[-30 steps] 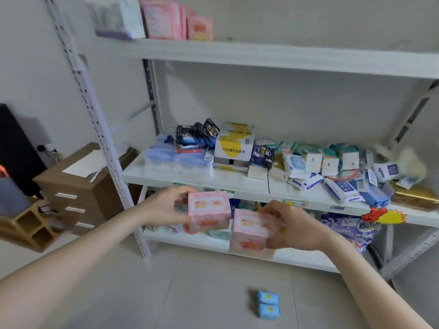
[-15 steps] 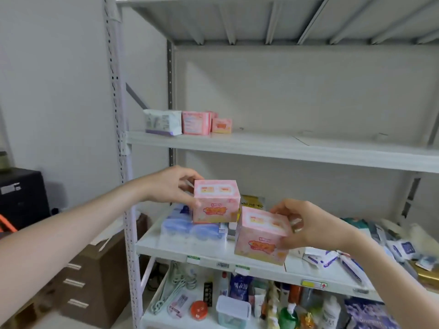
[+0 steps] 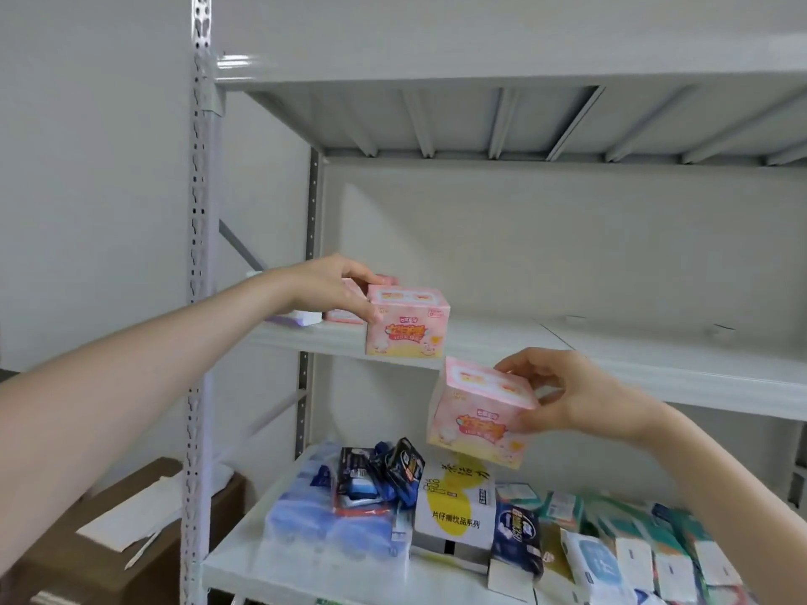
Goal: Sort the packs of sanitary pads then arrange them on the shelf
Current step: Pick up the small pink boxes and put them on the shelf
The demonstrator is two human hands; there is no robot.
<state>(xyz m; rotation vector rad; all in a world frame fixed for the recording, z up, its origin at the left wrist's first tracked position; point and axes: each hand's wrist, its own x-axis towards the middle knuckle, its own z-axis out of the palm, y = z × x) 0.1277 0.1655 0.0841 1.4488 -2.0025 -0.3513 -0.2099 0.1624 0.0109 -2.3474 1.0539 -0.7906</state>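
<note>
Head view. Left hand (image 3: 336, 290), thumb and fingers pinching the top corner of a pink cardboard pad box (image 3: 406, 320): raised within the last second from the lower tier to the front edge of the white metal shelf board (image 3: 611, 355), just beside the pink packs (image 3: 343, 316) already standing there; judged ready for placing with its kind. Right hand (image 3: 576, 395), fingers curled round a second pink pad box (image 3: 476, 412), tilted, held below that board; placing to follow. Beneath: lower board (image 3: 244, 556), crowded with unsorted blue, dark and teal packs. Left: brown cabinet (image 3: 87, 561), plain white wall (image 3: 87, 168).
</note>
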